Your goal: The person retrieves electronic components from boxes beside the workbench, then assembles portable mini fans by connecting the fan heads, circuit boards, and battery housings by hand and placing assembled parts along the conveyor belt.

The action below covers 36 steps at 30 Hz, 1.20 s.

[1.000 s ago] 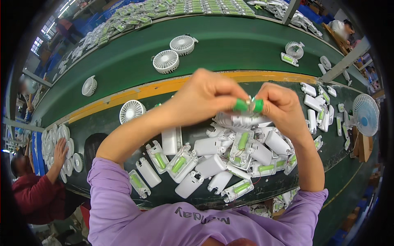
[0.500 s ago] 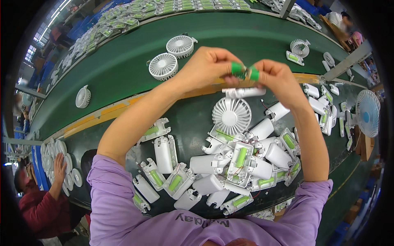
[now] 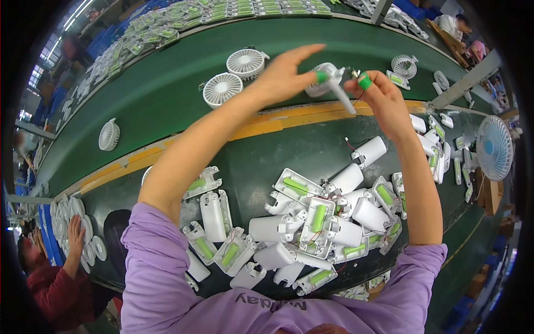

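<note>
Over the green belt, a white handheld fan (image 3: 320, 86) is slightly blurred, its long white side piece (image 3: 342, 97) slanting down. A small dark part (image 3: 350, 74) with a thin wire is at the fan's right end. My right hand (image 3: 385, 103) pinches that end between thumb and fingers; green tape wraps one fingertip. My left hand (image 3: 283, 75) is open at the fan's left, index finger stretched out. Its green-taped thumb (image 3: 321, 77) overlaps the fan; whether it touches, I cannot tell. Below lies a pile of white casings (image 3: 347, 231) with green battery cells (image 3: 318, 218).
Two round white fans (image 3: 222, 89) (image 3: 246, 63) stand on the belt (image 3: 172, 100), another fan (image 3: 109, 134) farther left. A desk fan (image 3: 494, 147) stands at right. At left, a co-worker's hand (image 3: 76, 236) touches white discs (image 3: 99, 247). A metal post (image 3: 467, 80) rises at right.
The white fan has gone from above the bench up over the belt. My left hand has opened and its index finger has straightened. My right hand has shifted slightly right.
</note>
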Motion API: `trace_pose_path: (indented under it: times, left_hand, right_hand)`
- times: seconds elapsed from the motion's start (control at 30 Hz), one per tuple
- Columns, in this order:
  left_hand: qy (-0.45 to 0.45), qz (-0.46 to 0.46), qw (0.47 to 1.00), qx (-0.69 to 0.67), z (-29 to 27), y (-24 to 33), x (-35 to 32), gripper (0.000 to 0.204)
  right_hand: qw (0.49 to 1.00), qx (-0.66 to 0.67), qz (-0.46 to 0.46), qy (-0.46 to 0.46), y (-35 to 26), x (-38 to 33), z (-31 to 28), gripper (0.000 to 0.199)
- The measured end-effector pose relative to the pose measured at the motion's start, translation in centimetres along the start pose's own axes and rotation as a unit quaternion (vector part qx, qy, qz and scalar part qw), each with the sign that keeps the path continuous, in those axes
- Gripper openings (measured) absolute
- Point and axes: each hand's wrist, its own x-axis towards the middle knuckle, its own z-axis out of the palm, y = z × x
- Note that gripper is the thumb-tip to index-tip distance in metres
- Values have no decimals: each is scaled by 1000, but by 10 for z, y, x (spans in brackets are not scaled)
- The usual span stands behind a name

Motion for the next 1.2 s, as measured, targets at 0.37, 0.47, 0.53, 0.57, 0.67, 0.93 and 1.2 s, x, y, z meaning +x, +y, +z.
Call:
trace_pose_path:
  times: [0.37, 0.47, 0.53, 0.57, 0.67, 0.93, 1.2]
  left_hand:
    - [-74, -124, 949, -281, 15, 74, -23, 19]
    - [-31, -96, 962, -254, 17, 81, -29, 17]
    - [5, -63, 969, -240, 17, 90, -31, 16]
    - [4, -107, 958, -265, 17, 96, -34, 15]
    - [-2, -167, 941, -296, 16, 110, -43, 14]
    - [6, -120, 958, -259, 19, 131, -56, 12]
    - [15, -176, 944, -278, 18, 134, -49, 12]
  right_hand:
    - [998, 20, 43, -44, -32, -44, 18, 14]
    - [999, 11, 30, -38, -43, -53, 25, 14]
    - [999, -5, 16, -30, -48, -60, 25, 15]
    - [999, -41, 4, -26, -48, -63, 25, 15]
    - [991, -129, -20, -7, -55, -75, 28, 15]
    - [936, -333, -109, 46, -75, -104, 38, 13]
    - [826, -456, -318, 89, -64, -99, 44, 7]
